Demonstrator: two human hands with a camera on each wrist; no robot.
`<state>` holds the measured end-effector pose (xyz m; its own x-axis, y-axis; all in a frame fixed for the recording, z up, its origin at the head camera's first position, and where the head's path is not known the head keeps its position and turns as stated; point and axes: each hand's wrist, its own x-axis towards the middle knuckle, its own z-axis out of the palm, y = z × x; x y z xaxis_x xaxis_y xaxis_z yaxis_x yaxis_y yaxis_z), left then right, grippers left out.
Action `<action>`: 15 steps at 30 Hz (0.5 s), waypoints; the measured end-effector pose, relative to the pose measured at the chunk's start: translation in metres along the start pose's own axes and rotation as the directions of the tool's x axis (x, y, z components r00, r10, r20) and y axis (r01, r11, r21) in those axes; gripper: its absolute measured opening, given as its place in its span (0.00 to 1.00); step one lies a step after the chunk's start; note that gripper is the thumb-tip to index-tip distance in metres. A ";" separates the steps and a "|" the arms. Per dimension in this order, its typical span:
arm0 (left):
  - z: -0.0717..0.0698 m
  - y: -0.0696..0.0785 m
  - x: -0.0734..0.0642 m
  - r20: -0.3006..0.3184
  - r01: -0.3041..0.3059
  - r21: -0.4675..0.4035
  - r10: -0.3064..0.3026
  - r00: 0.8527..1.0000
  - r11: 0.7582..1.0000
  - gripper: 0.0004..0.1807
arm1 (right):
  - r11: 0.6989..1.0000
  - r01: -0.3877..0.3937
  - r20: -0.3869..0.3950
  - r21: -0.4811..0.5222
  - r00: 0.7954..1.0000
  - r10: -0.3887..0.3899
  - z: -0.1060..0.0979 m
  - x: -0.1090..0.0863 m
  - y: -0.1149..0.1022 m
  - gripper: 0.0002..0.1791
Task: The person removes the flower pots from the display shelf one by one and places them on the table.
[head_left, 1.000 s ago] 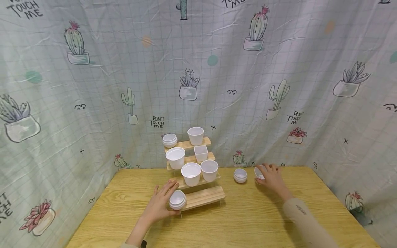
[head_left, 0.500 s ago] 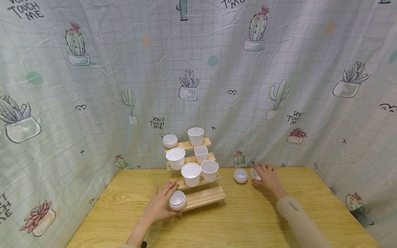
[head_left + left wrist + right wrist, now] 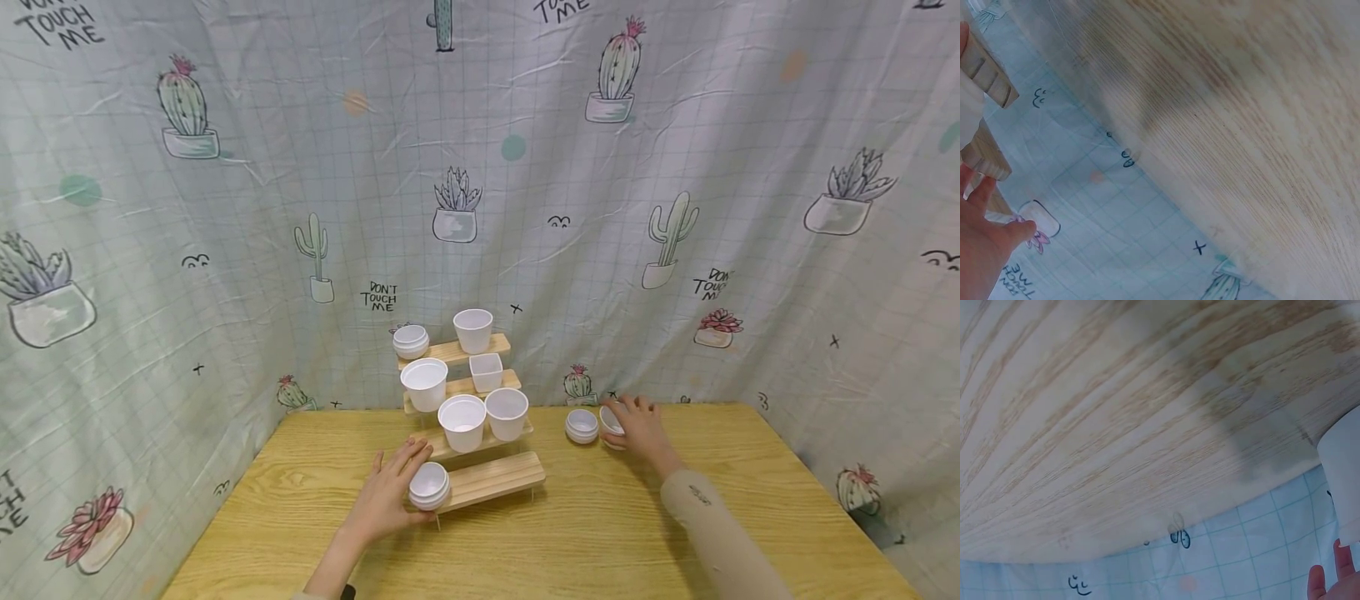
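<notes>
In the head view my left hand rests against the left end of a stepped wooden rack, beside a low round white pot on the lowest step. Its fingers are spread and fairly straight; in the left wrist view, fingertips touch a step's end. My right hand holds a white plastic pot at the back right of the table, fingers around its side and rim. Part of that pot is hidden by the hand. Another low round pot stands just left of it.
Higher steps carry more white pots: a round-rimmed pot, a square pot, a tall pot and several others. A cactus-print curtain hangs behind and around the wooden table.
My right hand has moved left with the white pot, bringing it close beside the low round pot. My left hand and the rack have stayed in place.
</notes>
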<state>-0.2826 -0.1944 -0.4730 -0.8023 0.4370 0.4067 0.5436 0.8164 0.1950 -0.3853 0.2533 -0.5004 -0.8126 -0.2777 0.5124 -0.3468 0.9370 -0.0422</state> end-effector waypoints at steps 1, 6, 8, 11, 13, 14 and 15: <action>0.000 0.000 0.000 0.000 0.000 0.001 0.000 1.000 1.000 0.55 | 1.000 0.000 0.003 0.002 1.000 0.000 0.000 0.000 0.000 0.32; 0.000 -0.001 0.000 0.003 0.000 -0.003 0.000 1.000 1.000 0.55 | 1.000 -0.002 -0.002 -0.001 1.000 0.002 0.000 0.001 -0.002 0.32; 0.000 -0.001 0.000 0.002 -0.001 -0.003 0.001 1.000 1.000 0.55 | 1.000 -0.002 -0.007 -0.004 1.000 0.002 0.000 0.002 -0.002 0.32; 0.000 -0.001 0.000 0.000 -0.002 0.000 0.002 1.000 1.000 0.55 | 1.000 0.000 -0.008 -0.014 1.000 -0.001 0.001 0.002 -0.002 0.31; 0.000 -0.002 0.000 -0.001 -0.003 0.005 0.003 1.000 1.000 0.55 | 1.000 -0.002 -0.006 -0.018 1.000 0.002 0.001 0.003 -0.001 0.31; 0.000 -0.002 0.000 0.000 -0.003 0.007 0.003 1.000 1.000 0.55 | 1.000 -0.004 -0.005 -0.018 1.000 0.004 0.001 0.003 -0.001 0.31; 0.000 -0.002 0.000 0.000 -0.003 0.010 0.003 1.000 1.000 0.55 | 1.000 -0.005 -0.004 -0.021 1.000 0.005 0.001 0.003 -0.001 0.31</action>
<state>-0.2837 -0.1956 -0.4731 -0.8006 0.4397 0.4071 0.5438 0.8186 0.1852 -0.3879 0.2516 -0.4999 -0.8122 -0.2724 0.5159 -0.3328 0.9426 -0.0263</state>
